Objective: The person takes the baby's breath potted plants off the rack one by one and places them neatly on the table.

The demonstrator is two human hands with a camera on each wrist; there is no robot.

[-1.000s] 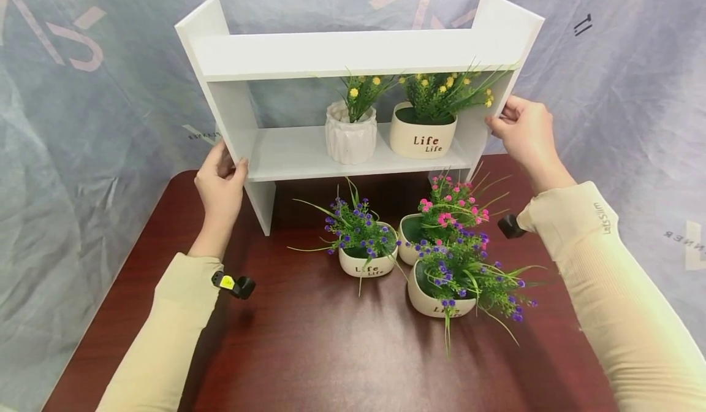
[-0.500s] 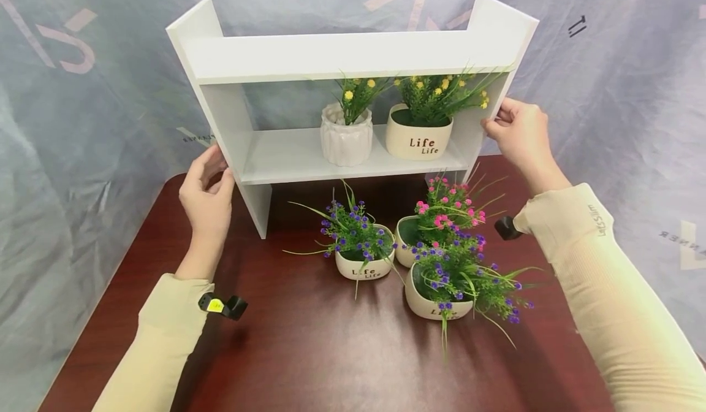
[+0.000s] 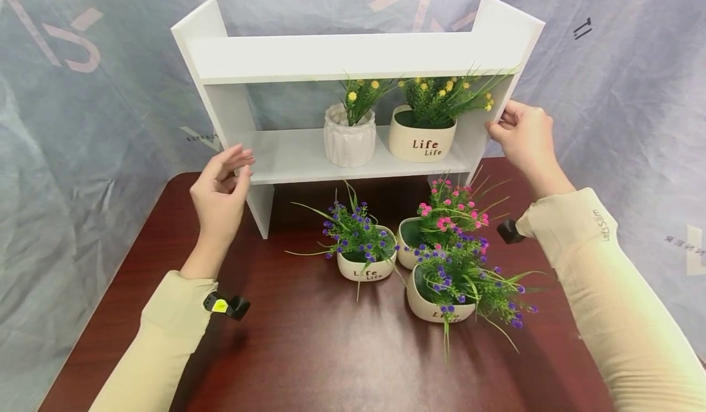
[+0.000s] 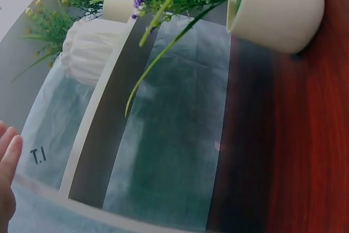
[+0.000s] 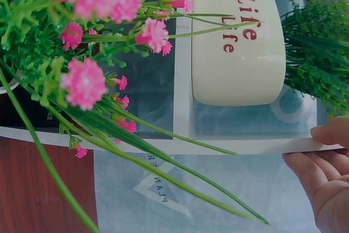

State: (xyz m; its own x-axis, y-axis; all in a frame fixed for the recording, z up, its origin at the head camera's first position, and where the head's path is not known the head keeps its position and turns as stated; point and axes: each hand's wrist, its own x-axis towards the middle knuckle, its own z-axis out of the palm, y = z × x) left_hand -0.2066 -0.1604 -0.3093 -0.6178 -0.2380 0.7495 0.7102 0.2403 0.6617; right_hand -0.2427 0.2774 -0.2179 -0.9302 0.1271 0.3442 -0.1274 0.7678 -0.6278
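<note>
A white two-tier shelf (image 3: 353, 56) stands on the dark red table. My right hand (image 3: 526, 139) pinches the edge of its right side panel, thumb on the inner face and fingers outside, as the right wrist view also shows. My left hand (image 3: 217, 191) is at the front of the left side panel, fingers loosely bent, with nothing between thumb and fingers. On the middle board sit a white ribbed pot (image 3: 350, 139) with yellow flowers and a cream oval pot (image 3: 421, 142) marked "Life", also with yellow flowers.
Before the shelf, on the table (image 3: 309, 350), stand a purple-flowered pot (image 3: 366, 268), a pink-flowered pot (image 3: 408, 255) and another purple-flowered pot (image 3: 438, 308) at the front right. Long grass blades stick out from them. A grey printed cloth (image 3: 83, 118) hangs behind.
My left hand has let go of the left panel, drawn slightly outward, then come back in front of it with its fingers apart from thumb. The right hand keeps its grip.
</note>
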